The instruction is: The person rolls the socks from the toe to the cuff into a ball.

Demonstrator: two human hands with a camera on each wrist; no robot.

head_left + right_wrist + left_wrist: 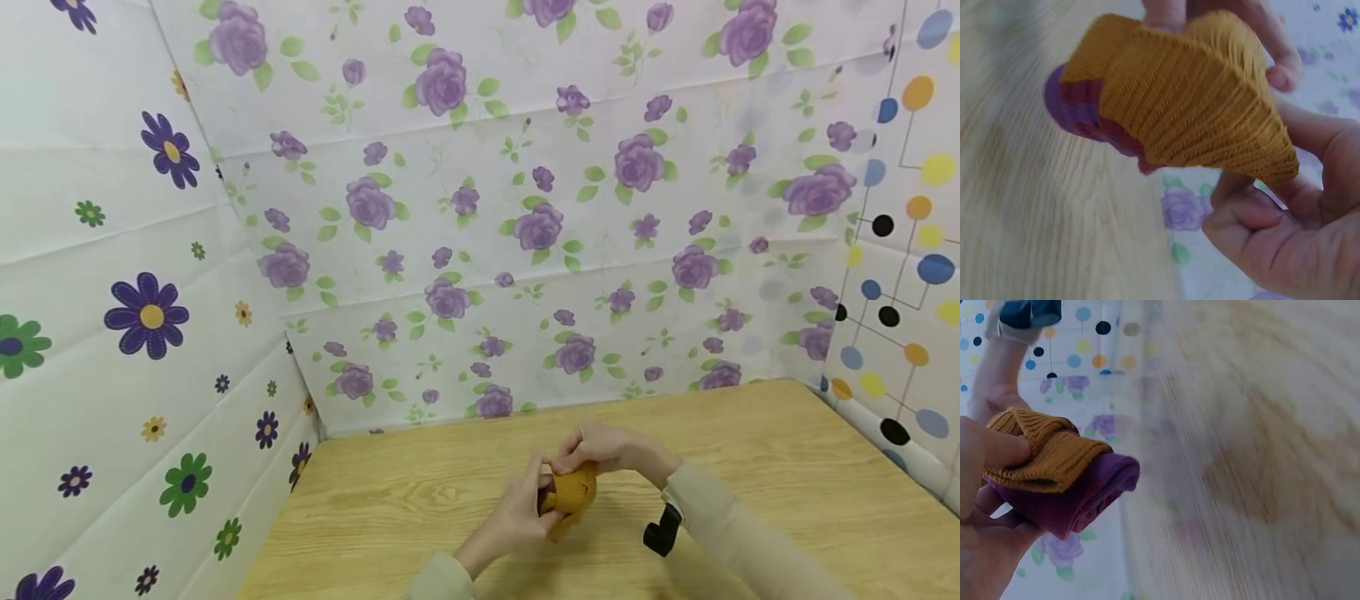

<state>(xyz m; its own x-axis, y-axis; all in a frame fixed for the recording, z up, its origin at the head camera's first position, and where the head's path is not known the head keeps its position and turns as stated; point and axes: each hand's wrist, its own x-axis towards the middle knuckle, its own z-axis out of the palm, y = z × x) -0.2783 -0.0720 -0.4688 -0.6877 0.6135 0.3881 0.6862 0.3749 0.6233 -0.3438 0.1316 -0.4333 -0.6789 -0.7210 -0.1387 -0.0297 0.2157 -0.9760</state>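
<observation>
Both hands hold a folded bundle of knitted socks (576,490) above the table. The cuff (1172,94) is ribbed and mustard yellow, and a purple folded part (1094,494) shows beyond it. My left hand (516,510) grips the bundle from the left, its thumb on the mustard knit and fingers underneath in the left wrist view. From the upper right, my right hand (603,447) pinches the cuff's edge. In the right wrist view the cuff is stretched wide to a point by the fingers.
The wood-grain table (390,492) spreads under both hands. Behind it hangs a white sheet with purple roses (442,83), with a daisy-print sheet (90,267) on the left and a dotted one (900,275) on the right. A black device (662,530) is strapped to the right wrist.
</observation>
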